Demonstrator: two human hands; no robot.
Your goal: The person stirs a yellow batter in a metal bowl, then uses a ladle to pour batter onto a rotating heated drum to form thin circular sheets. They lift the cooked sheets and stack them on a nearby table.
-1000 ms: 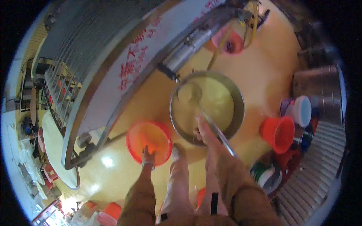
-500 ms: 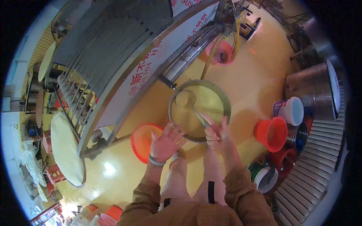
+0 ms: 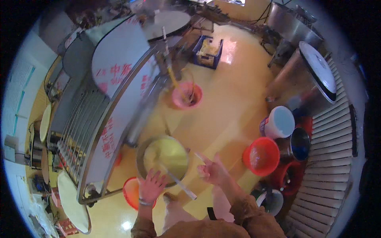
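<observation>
A large steel pot point(image 3: 176, 156) of pale yellow liquid stands on the floor, with a long ladle point(image 3: 182, 187) resting in it, handle over the near rim. My left hand point(image 3: 151, 184) is spread open in front of the pot, above an orange-red basin point(image 3: 131, 192). My right hand point(image 3: 210, 170) is right of the pot, off the ladle, its fingers mostly curled; a thin pale sliver shows at its fingertips, too small to make out.
A steel rack machine point(image 3: 107, 139) runs along the left. Ahead are a pink bucket point(image 3: 180, 103) with hoses and a blue crate point(image 3: 202, 63). Right stand a red bucket point(image 3: 260, 170), white bucket point(image 3: 278, 121), tall steel drum point(image 3: 293, 83) and slatted radiator point(image 3: 325, 170).
My view has swung up toward the far floor. My right hand has let go of the ladle handle and moved right of it. My left hand has risen from inside the basin, fingers spread.
</observation>
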